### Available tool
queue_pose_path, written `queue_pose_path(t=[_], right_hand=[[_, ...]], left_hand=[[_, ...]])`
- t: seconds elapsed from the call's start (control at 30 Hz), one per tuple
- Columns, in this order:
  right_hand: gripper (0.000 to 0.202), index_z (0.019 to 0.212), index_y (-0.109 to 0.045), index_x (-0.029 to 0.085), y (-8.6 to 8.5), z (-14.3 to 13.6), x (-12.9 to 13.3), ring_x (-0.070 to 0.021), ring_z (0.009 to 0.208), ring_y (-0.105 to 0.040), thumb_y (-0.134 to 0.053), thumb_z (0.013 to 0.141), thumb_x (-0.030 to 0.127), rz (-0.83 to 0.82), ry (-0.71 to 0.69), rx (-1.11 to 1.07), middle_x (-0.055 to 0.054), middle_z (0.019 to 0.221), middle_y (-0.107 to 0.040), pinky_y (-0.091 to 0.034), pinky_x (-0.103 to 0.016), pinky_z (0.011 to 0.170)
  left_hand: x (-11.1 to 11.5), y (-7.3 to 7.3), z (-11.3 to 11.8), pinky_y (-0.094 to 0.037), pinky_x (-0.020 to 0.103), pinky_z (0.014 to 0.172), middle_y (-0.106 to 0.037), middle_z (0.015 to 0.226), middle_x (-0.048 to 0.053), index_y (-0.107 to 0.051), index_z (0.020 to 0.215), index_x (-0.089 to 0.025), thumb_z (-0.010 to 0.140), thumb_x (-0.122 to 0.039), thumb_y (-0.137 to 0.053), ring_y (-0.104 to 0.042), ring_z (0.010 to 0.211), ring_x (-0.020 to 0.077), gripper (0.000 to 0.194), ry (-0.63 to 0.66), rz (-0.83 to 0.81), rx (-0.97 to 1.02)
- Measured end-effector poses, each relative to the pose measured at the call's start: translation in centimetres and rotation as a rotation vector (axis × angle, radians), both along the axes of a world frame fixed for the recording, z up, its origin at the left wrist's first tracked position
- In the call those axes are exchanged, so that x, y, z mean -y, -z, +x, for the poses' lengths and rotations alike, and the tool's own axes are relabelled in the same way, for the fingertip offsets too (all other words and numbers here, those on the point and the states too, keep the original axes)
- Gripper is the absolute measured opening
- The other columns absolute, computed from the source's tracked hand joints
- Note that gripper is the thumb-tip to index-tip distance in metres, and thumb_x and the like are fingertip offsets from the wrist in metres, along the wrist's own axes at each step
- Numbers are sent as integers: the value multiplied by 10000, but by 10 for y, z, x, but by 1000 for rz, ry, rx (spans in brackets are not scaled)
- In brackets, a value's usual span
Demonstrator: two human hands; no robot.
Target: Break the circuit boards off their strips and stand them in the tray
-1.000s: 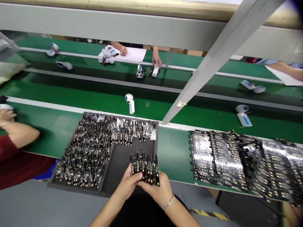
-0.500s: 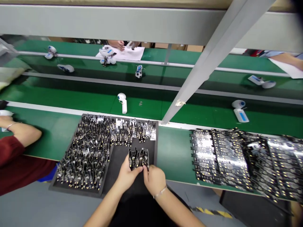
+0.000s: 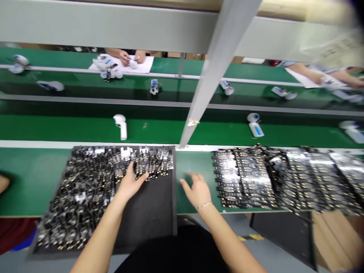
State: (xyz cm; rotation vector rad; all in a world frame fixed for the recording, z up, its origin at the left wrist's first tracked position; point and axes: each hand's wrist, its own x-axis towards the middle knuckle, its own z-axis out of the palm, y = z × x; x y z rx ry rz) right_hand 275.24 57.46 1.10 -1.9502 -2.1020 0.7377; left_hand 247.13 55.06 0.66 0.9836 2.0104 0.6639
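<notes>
My left hand (image 3: 131,184) is at the front edge of a row of small black circuit boards (image 3: 153,163) with upright metal parts, in the black tray (image 3: 152,216). Its thumb and index finger are spread apart and I see nothing held between them; the other fingers are partly hidden. Over the green table, just right of the tray, my right hand (image 3: 199,191) is open and holds nothing. Overlapping panels of black circuit boards (image 3: 250,178) lie to the right of that hand. More small boards (image 3: 82,193) fill the tray's left side in dense rows.
A slanted grey post (image 3: 206,83) rises behind the tray. Beyond the table runs a green conveyor belt (image 3: 165,129) with white round-headed devices (image 3: 121,126) on it. Other people's hands (image 3: 125,57) work across the line. A person's elbow (image 3: 3,183) shows at the far left.
The boards that both hands held together have left them. My left hand has moved left and up to the tray's board row, my right hand rightward off the tray. The view has shifted right.
</notes>
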Motion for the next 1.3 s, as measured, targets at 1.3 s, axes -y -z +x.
queue_pose_path(t=[1.3], right_hand=[[745,1402,-348,230,-29,89,22,-340,1223,-402,-613,725,396,330,-224,290,-115,1290,-506,-306,-503,990]], left_hand=[[65,-21,63,-445,457,955,-532,1366,163,-427,1307,-239,847,-526,-515,-629,1084,277,549,-247,-110,975]])
